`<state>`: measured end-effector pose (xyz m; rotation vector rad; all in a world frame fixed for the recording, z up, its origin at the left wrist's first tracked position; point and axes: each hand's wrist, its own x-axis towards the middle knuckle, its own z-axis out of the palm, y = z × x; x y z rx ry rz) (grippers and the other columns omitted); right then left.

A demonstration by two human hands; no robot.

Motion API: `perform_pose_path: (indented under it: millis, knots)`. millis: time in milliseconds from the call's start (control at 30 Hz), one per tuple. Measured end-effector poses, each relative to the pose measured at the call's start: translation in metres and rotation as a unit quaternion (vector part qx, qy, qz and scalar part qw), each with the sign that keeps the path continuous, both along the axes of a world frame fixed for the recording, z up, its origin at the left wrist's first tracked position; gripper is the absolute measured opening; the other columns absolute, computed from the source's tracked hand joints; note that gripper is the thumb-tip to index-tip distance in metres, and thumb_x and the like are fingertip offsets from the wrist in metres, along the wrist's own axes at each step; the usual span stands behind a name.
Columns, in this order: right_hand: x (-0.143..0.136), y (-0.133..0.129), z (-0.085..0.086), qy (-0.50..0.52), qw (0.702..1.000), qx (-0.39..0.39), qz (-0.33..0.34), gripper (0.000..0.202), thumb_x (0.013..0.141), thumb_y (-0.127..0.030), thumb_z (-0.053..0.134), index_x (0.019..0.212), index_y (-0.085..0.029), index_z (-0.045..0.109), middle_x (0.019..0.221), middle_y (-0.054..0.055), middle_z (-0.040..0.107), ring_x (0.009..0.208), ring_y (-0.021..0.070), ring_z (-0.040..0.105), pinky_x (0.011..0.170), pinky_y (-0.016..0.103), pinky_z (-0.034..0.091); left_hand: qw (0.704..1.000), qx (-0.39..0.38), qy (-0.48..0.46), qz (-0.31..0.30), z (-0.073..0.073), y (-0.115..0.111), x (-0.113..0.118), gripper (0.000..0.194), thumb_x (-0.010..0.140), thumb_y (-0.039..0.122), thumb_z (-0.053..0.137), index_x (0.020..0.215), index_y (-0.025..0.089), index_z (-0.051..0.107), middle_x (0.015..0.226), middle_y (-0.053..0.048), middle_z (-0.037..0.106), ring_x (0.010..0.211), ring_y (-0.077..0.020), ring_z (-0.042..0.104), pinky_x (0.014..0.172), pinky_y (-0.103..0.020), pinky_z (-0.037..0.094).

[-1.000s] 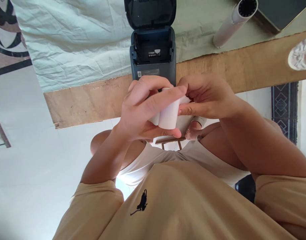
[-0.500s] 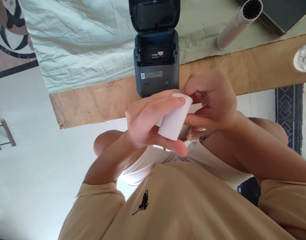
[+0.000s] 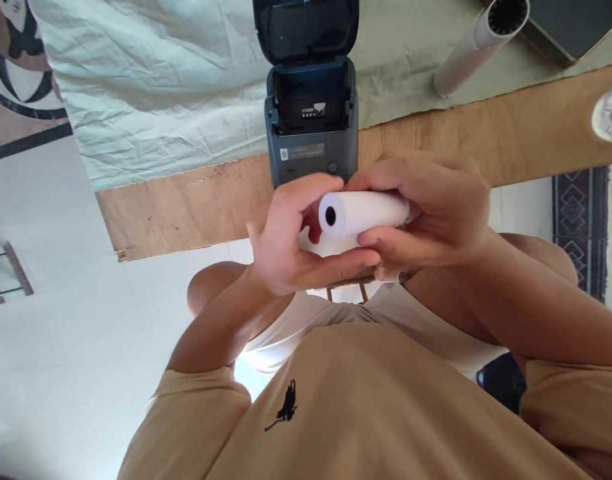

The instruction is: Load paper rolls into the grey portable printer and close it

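Observation:
A white paper roll (image 3: 370, 212) lies nearly level between my hands, its flat end with a dark core hole facing left. My right hand (image 3: 431, 207) is closed on the roll's right end, thumb below and fingers above. Around the left end, my left hand (image 3: 291, 237) is spread, index finger above and thumb beneath, with a gap between palm and roll. Whether its fingertips touch the roll I cannot tell. Just beyond my hands stands a dark blue-grey label printer (image 3: 312, 143), its black lid (image 3: 306, 30) raised and its inner bay exposed.
The printer rests on a wooden board (image 3: 186, 213) at the front edge of a table covered with pale green cloth (image 3: 151, 87). A white tube (image 3: 469, 57) stands at the right, near a dark flat case (image 3: 576, 27). A white patterned object (image 3: 611, 113) is at the far right.
The paper roll has turned from tilted upright to nearly level, its core end now facing left. My right hand has closed around it, while my left hand has loosened and spread.

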<state>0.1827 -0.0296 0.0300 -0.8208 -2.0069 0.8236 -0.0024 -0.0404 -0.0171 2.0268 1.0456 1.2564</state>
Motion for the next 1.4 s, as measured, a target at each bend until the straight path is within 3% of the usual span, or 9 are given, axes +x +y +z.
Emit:
perform_pose_path:
  millis: [167, 300, 467, 567, 800, 933, 1000, 1100, 1400]
  knots:
    - [0.002, 0.001, 0.001, -0.014, 0.998, -0.049, 0.032, 0.033, 0.093, -0.049, 0.050, 0.095, -0.018, 0.063, 0.074, 0.000, 0.063, 0.066, 0.0066, 0.055, 0.061, 0.023, 0.043, 0.990, 0.130, -0.062, 0.000, 0.012, 0.007, 0.005, 0.055, 0.081, 0.071, 0.053, 0.115, 0.029, 0.062, 0.083, -0.001, 0.074, 0.048, -0.0085, 0.056, 0.036, -0.027, 0.038]
    - [0.002, 0.000, -0.003, 0.006, 0.998, -0.051, 0.028, 0.031, 0.095, -0.045, 0.047, 0.102, -0.017, 0.057, 0.088, -0.001, 0.065, 0.068, 0.0026, 0.052, 0.063, 0.018, 0.041, 0.995, 0.075, -0.053, 0.041, 0.018, 0.004, 0.006, 0.038, 0.088, 0.056, 0.058, 0.105, 0.023, 0.064, 0.081, 0.002, 0.071, 0.050, -0.0039, 0.053, 0.040, -0.025, 0.038]
    - [0.002, -0.001, -0.008, -0.022, 0.999, -0.005, 0.026, 0.031, 0.086, -0.038, 0.063, 0.111, -0.022, 0.052, 0.103, -0.001, 0.066, 0.080, 0.0056, 0.057, 0.066, 0.019, 0.047, 0.984, 0.083, -0.125, 0.092, 0.023, 0.002, 0.012, 0.049, 0.078, 0.067, 0.062, 0.076, 0.018, 0.059, 0.053, 0.007, 0.053, 0.041, -0.0004, 0.041, 0.032, -0.025, 0.024]
    - [0.002, 0.000, -0.007, -0.028, 0.999, 0.010, 0.027, 0.025, 0.088, -0.035, 0.060, 0.108, -0.021, 0.052, 0.096, -0.001, 0.067, 0.079, 0.0068, 0.059, 0.068, 0.022, 0.049, 0.991, 0.036, -0.093, 0.086, 0.024, 0.002, 0.011, 0.045, 0.085, 0.063, 0.058, 0.076, 0.019, 0.055, 0.054, 0.007, 0.052, 0.043, -0.0005, 0.040, 0.034, -0.025, 0.025]
    - [0.010, 0.013, -0.006, 0.009, 0.997, 0.076, -0.021, 0.029, 0.089, -0.032, 0.058, 0.114, -0.018, 0.059, 0.104, 0.004, 0.069, 0.090, 0.0106, 0.064, 0.079, 0.024, 0.053, 0.980, 0.116, -0.129, 0.099, 0.018, 0.017, -0.007, 0.038, 0.092, 0.055, 0.049, 0.080, 0.022, 0.063, 0.044, 0.007, 0.041, 0.036, -0.0039, 0.033, 0.032, -0.026, 0.022]
    - [0.011, 0.024, -0.011, 0.038, 0.988, 0.080, -0.127, 0.030, 0.096, -0.034, 0.045, 0.120, -0.023, 0.059, 0.109, 0.002, 0.067, 0.098, 0.0115, 0.063, 0.086, 0.026, 0.053, 0.984, 0.006, -0.086, 0.155, 0.023, 0.035, -0.015, 0.020, 0.093, 0.045, 0.052, 0.090, 0.027, 0.061, 0.069, 0.001, 0.052, 0.059, -0.0099, 0.050, 0.054, -0.029, 0.039]
    - [0.007, 0.029, -0.013, 0.064, 0.983, 0.054, -0.165, 0.030, 0.098, -0.039, 0.042, 0.119, -0.027, 0.059, 0.109, 0.000, 0.065, 0.100, 0.0116, 0.062, 0.088, 0.026, 0.053, 0.984, -0.048, -0.018, 0.172, 0.023, 0.045, -0.020, 0.034, 0.091, 0.056, 0.051, 0.101, 0.025, 0.061, 0.093, -0.006, 0.061, 0.088, -0.0169, 0.059, 0.082, -0.034, 0.049]
    - [-0.001, 0.038, -0.014, 0.104, 0.980, 0.027, -0.168, 0.031, 0.098, -0.043, 0.040, 0.115, -0.025, 0.059, 0.108, 0.001, 0.064, 0.097, 0.0122, 0.061, 0.086, 0.027, 0.052, 0.969, -0.118, 0.069, 0.206, 0.021, 0.056, -0.023, 0.072, 0.086, 0.074, 0.035, 0.119, 0.014, 0.058, 0.126, -0.019, 0.057, 0.125, -0.0271, 0.051, 0.115, -0.045, 0.036]
    - [-0.031, 0.057, -0.019, 0.104, 0.986, -0.014, -0.127, 0.028, 0.101, -0.039, 0.036, 0.113, -0.020, 0.053, 0.112, 0.001, 0.064, 0.103, 0.0080, 0.059, 0.096, 0.025, 0.050, 0.962, -0.186, 0.145, 0.140, 0.028, 0.047, -0.015, 0.089, 0.087, 0.075, 0.019, 0.132, 0.007, 0.054, 0.150, -0.020, 0.047, 0.150, -0.0307, 0.031, 0.129, -0.044, 0.018]
